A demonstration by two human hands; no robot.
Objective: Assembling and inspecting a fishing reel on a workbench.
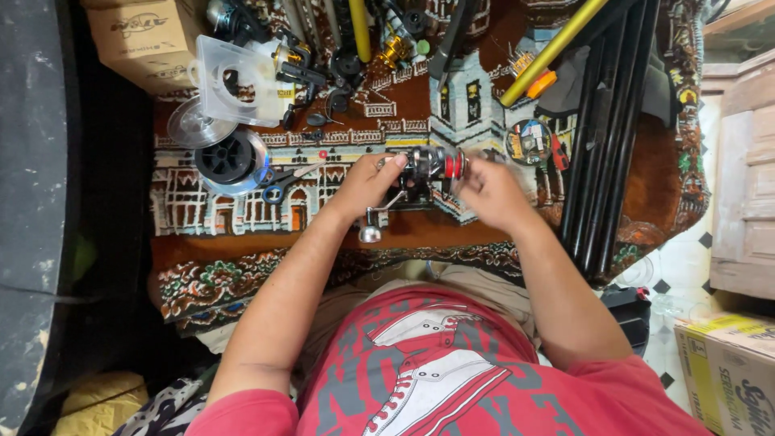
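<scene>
A person in a red printed shirt sits over a patterned rug (242, 242) and works on a spinning fishing reel (420, 173), held above the rug between both hands at the middle of the scene. The left hand (367, 184) has its fingers wrapped around the reel's body, with the crank handle and its round silver knob (370, 234) hanging below the wrist. The right hand (488, 192) is at the spool end, where a red band shows; its fingers are curled toward the spool (motion blur makes it impossible to tell whether they pinch anything).

Just left of the hands lie blue-handled scissors (282, 184), touching the rug, and beside them a large black line spool (230, 157) with a clear spool (190, 123) behind it. A clear plastic package (238, 81) rests farther back, near a cardboard box (141, 36) at the rug's corner. More reels and parts (339, 56) crowd the far edge. To the right, a bundle of black rod sections (605, 137) runs along the rug, crossed by a yellow rod (553, 50). Another cardboard box (726, 371) stands on the tiled floor at the person's right.
</scene>
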